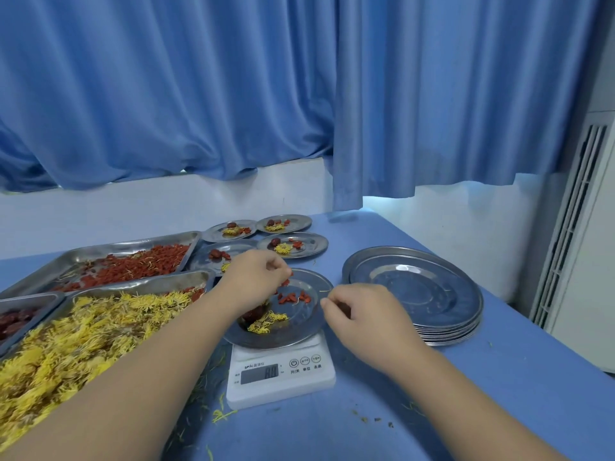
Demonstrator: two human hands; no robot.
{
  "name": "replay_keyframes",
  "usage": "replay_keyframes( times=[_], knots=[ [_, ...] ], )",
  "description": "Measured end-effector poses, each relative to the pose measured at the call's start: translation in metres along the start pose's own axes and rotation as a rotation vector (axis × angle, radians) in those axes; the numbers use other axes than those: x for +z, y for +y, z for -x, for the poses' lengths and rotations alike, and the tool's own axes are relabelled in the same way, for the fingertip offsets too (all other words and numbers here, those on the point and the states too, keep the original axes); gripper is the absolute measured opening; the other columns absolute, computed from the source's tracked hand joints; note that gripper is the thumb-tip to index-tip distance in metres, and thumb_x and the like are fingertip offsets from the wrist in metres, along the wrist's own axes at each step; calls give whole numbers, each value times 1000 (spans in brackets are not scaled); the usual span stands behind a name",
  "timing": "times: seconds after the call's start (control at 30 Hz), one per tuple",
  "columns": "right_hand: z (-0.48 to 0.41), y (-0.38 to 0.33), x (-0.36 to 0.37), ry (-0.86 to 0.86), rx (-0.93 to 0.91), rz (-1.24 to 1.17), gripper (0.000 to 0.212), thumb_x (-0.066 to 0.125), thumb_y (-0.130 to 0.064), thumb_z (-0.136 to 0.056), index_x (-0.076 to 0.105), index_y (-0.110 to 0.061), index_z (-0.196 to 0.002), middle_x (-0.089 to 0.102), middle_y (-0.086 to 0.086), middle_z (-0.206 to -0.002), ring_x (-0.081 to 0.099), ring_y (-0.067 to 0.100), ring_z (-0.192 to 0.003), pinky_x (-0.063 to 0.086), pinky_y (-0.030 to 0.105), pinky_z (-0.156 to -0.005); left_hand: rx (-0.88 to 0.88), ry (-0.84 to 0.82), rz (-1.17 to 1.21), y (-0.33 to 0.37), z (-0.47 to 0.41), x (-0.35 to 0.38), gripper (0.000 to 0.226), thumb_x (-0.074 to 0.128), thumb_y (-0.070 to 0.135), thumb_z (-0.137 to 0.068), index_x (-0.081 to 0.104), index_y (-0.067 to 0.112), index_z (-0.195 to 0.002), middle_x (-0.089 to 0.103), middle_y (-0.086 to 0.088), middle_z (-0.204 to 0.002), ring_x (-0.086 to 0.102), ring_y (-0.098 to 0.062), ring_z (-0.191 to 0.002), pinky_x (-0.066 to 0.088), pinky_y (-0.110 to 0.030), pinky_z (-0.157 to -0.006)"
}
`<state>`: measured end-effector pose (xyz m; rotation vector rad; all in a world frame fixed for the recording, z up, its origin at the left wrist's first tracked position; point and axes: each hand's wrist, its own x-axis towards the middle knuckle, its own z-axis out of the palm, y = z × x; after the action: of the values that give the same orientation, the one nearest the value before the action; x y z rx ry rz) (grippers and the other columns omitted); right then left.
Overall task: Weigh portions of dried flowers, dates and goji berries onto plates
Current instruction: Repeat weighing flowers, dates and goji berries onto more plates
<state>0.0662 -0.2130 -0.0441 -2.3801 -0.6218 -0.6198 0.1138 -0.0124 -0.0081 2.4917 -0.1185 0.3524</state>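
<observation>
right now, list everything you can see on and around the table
scale: 1, white, front centre, display unreadable
plate on scale: 1, steel, holds flowers, goji, a date
filled plates: 4, steel, behind the scale
empty plate stack: 1, steel, right of scale
goji tray: 1, steel, red berries, far left
flower tray: 1, yellow, near left
date tray: 1, dark red, left edge
curtain: blue, behind
left hand: over plate, dropping goji
right hand: pinched at the plate's rim

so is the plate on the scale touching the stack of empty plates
Apart. The head view shows blue tablecloth between the plate on the scale and the stack of empty plates to its right.
</observation>
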Motion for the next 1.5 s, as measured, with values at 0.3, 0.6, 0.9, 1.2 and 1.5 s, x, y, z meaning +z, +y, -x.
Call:
replay_keyframes(
  times=[0.3, 0.6, 0.9, 1.2, 1.5],
  knots=[
    [-1, 8, 4, -79, -47, 60, 32, 44, -42, -92, 58, -19, -74, 56, -5, -69, 54, 16, -68, 40, 30, -57, -85, -77, 249, 3, -12, 2, 20, 67, 15, -83, 62, 27, -98, 74, 4, -80, 69, -14, -76, 56, -34, -74],
    [-1, 3, 0, -100, -112, 91, 35, 42, -39, -93, 46, -20, -64, 43, -4, -58, 49, 17, -62, 34, 31, -54, -167, -17, 312, -4, -15, 3, 30, 62, 44, -88, 67, 15, -85, 64, 10, -56, 70, -13, -72, 52, -28, -61],
    [1, 1, 1, -118, -142, 77, 35, 43, -37, -93, 50, -16, -65, 48, -2, -59, 49, 16, -61, 40, 33, -53, -139, 4, 212, -1, -11, 2, 17, 72, 7, -78, 61, 15, -87, 66, -8, -77, 63, -18, -66, 57, -38, -68],
    [0, 1, -1, -136, -160, 75, 34, 45, -36, -93, 48, -19, -63, 46, -4, -58, 48, 15, -60, 33, 30, -50, -80, -28, 220, 1, -13, 6, 9, 63, 16, -88, 66, 22, -94, 73, 3, -86, 68, -9, -77, 48, -23, -66],
    [1, 0, -1, -167, -170, 63, 33, 44, -37, -93, 58, -17, -70, 56, -2, -64, 53, 17, -64, 43, 31, -56, -29, -30, 97, -9, -12, 7, 22, 75, 20, -80, 64, 32, -95, 62, 9, -79, 60, -7, -68, 45, -26, -65]
  ],
)
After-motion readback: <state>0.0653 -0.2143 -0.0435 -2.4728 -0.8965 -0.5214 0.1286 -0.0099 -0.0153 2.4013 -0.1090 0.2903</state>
